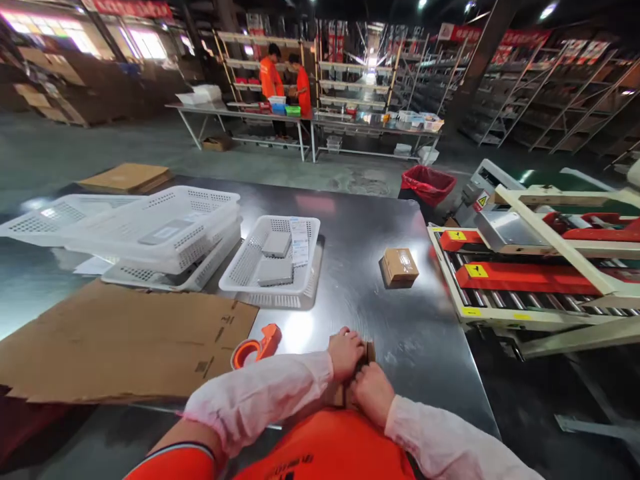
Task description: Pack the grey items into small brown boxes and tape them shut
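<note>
Close to my body, at the table's near edge, both hands are on a small brown cardboard box (339, 395). My left hand (346, 355) lies over its far side with the fingers curled. The fingers of my right hand (373, 393) are bent against the near right side. My hands and sleeves hide most of the box. An orange tape dispenser (257, 347) rests to the left of my left hand. Farther off on the right sits a closed, taped carton (401, 265). A white basket (230, 277) holds grey-white boxes (276, 271) and a printed paper slip (300, 241).
Flattened cardboard (125, 340) covers the table's left front, below stacked white baskets (175, 247). A roller conveyor (525, 300) with red guards adjoins the right edge. Behind the table stands a red-lined bin (427, 185). Two people in orange (273, 79) are at a far table.
</note>
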Action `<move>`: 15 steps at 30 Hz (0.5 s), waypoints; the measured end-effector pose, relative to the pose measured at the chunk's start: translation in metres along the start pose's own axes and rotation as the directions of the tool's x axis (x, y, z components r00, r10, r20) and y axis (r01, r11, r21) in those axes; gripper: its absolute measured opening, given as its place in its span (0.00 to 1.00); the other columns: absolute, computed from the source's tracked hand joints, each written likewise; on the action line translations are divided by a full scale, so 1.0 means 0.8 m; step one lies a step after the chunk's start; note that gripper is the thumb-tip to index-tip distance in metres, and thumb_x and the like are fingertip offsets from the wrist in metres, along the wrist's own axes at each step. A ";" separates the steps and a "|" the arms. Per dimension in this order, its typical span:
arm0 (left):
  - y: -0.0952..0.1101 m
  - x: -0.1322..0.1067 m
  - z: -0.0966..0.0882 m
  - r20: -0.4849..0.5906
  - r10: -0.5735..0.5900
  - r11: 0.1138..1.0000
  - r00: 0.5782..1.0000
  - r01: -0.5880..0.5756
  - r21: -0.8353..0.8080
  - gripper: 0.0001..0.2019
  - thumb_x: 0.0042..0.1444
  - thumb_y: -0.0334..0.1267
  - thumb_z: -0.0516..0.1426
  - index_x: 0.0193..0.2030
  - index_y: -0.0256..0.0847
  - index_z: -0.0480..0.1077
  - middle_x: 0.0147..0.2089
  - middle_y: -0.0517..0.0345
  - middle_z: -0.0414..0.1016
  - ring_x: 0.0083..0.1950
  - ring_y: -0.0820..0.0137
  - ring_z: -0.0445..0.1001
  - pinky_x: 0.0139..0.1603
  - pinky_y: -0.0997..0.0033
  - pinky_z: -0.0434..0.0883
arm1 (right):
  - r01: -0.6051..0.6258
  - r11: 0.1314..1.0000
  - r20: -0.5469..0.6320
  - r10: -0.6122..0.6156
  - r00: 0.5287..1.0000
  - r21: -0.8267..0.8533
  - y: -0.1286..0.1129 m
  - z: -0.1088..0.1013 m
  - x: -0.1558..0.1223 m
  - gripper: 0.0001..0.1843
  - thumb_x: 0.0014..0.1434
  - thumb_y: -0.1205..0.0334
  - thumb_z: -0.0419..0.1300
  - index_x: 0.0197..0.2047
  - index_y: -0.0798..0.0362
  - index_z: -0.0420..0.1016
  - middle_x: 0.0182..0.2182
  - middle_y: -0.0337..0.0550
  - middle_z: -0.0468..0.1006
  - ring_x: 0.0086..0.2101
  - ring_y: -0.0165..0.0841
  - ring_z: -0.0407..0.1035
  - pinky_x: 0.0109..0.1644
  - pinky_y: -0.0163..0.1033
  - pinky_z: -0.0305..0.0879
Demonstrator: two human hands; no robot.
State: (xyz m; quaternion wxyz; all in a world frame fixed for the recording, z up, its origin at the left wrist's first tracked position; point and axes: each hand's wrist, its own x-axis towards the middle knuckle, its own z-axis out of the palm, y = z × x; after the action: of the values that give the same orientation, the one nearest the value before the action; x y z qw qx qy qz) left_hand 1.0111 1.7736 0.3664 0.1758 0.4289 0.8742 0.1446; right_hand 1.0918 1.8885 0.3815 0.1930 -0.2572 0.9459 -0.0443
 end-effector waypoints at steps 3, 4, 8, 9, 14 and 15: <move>0.010 0.017 0.011 -0.033 -0.112 0.985 0.993 0.107 -0.138 0.19 0.65 0.32 0.42 0.56 0.32 0.67 0.61 0.42 0.66 0.64 0.61 0.59 0.66 0.59 0.55 | 0.213 0.974 -0.130 -0.201 0.971 0.084 0.017 0.017 -0.015 0.09 0.58 0.61 0.59 0.28 0.55 0.76 0.27 0.45 0.78 0.35 0.35 0.68 0.40 0.42 0.59; 0.007 0.022 0.010 -0.019 -0.148 0.972 0.989 0.142 -0.188 0.21 0.66 0.31 0.38 0.60 0.32 0.63 0.64 0.43 0.63 0.66 0.64 0.57 0.67 0.61 0.55 | 0.271 0.955 -0.209 -0.242 0.948 0.122 0.020 0.023 -0.014 0.11 0.58 0.60 0.59 0.26 0.54 0.74 0.26 0.43 0.77 0.34 0.33 0.67 0.40 0.42 0.58; -0.038 0.046 -0.010 0.204 -0.113 0.913 0.972 0.183 -0.365 0.22 0.68 0.36 0.38 0.63 0.38 0.62 0.62 0.50 0.68 0.61 0.67 0.66 0.62 0.65 0.64 | 0.414 0.847 -0.398 -0.271 0.876 0.335 0.010 0.047 0.023 0.11 0.56 0.59 0.60 0.24 0.53 0.71 0.23 0.39 0.74 0.30 0.30 0.66 0.39 0.39 0.59; -0.053 0.053 -0.018 0.294 -0.053 0.900 0.954 0.173 -0.399 0.20 0.66 0.41 0.46 0.61 0.39 0.65 0.57 0.53 0.73 0.57 0.66 0.70 0.58 0.66 0.68 | 0.439 0.814 -0.423 -0.269 0.865 0.381 0.004 0.052 0.035 0.11 0.56 0.59 0.59 0.25 0.53 0.71 0.22 0.38 0.74 0.30 0.30 0.66 0.39 0.39 0.60; -0.095 0.073 -0.042 0.548 0.198 0.854 0.813 0.131 -0.503 0.39 0.47 0.43 0.65 0.67 0.40 0.59 0.53 0.56 0.77 0.50 0.65 0.76 0.48 0.71 0.73 | 0.477 0.766 -0.617 -0.135 0.775 0.431 -0.013 0.060 0.062 0.16 0.61 0.60 0.51 0.23 0.52 0.70 0.18 0.38 0.70 0.24 0.29 0.63 0.31 0.38 0.60; -0.097 0.072 -0.045 0.550 0.220 0.846 0.806 0.123 -0.518 0.41 0.47 0.43 0.64 0.68 0.39 0.56 0.56 0.55 0.75 0.52 0.65 0.75 0.48 0.71 0.73 | 0.469 0.774 -0.650 -0.100 0.753 0.425 -0.011 0.058 0.057 0.16 0.61 0.61 0.51 0.23 0.52 0.69 0.17 0.37 0.70 0.23 0.29 0.62 0.30 0.37 0.59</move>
State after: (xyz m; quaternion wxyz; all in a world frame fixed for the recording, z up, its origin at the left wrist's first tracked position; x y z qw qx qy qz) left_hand 0.9085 1.7704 0.3567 0.5459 0.4096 0.6889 0.2441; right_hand 1.0776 1.8584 0.3250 -0.0552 -0.3090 0.8463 -0.4304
